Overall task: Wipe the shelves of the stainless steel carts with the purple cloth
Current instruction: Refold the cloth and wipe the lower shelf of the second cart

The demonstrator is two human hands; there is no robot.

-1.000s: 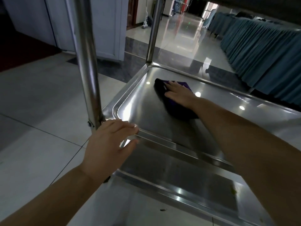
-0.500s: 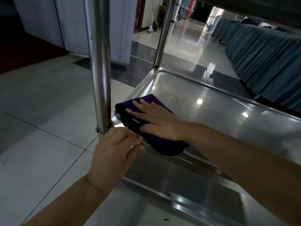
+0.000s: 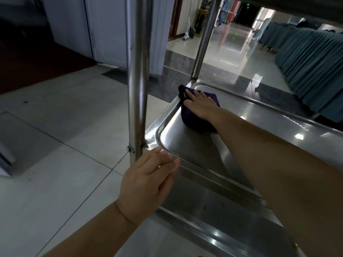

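Lying bunched in the middle shelf (image 3: 185, 143) of the steel cart, at the far left corner beside the rear post (image 3: 201, 51): purple cloth (image 3: 193, 123). Pressed flat on the cloth, fingers spread: right hand (image 3: 201, 104), forearm stretched across the shelf. Resting on the shelf's near rim beside the front post (image 3: 139, 71), fingers straight and together: left hand (image 3: 148, 180).

Cloth (image 3: 196, 115) in shelf's (image 3: 185, 143) far-left corner
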